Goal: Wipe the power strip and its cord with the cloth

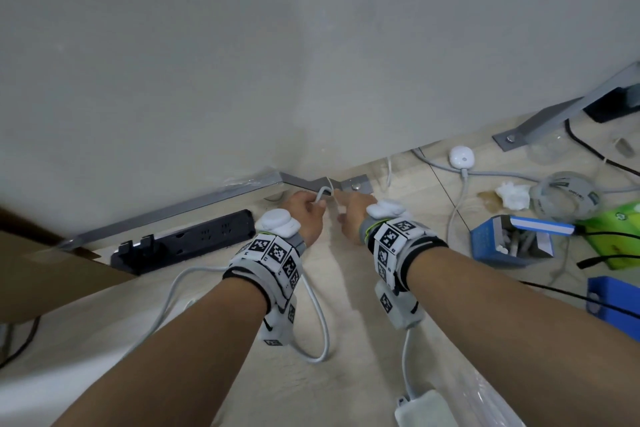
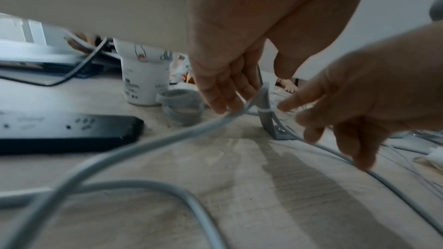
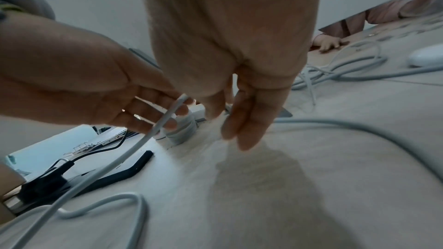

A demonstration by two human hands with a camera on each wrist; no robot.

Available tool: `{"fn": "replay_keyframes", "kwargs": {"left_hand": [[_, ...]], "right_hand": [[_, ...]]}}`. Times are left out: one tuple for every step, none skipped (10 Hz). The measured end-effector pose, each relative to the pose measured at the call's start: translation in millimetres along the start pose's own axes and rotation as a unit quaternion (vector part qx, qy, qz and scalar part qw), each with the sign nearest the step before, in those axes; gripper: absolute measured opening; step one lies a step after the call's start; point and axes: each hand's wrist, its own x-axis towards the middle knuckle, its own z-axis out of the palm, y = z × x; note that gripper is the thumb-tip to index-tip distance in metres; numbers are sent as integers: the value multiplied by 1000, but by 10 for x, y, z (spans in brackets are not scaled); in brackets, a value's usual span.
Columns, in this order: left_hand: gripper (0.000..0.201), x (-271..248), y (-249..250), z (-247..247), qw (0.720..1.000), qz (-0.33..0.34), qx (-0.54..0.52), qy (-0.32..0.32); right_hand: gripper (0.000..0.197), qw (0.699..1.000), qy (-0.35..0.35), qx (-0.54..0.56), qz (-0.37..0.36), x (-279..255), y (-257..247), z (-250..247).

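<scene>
Beside the wall, left hand (image 1: 304,215) pinches the cord (image 1: 320,192); right hand (image 1: 353,215) hovers loose-fingered.

An office or lab desk: a pale wood-grain desktop (image 1: 363,288) bounded by a grey partition panel (image 1: 242,62) on metal brackets (image 1: 540,121). Far left lies a black power strip (image 1: 183,241); right, grey cables (image 1: 460,198), a tape roll (image 1: 561,196) and a blue box (image 1: 512,241).
</scene>
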Motion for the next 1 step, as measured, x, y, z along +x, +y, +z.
{"fn": "replay_keyframes", "kwargs": {"left_hand": [[38,-183,-1,-200,1000,11,21,19]], "right_hand": [[51,1000,15,10,26,-227,75,129]]}}
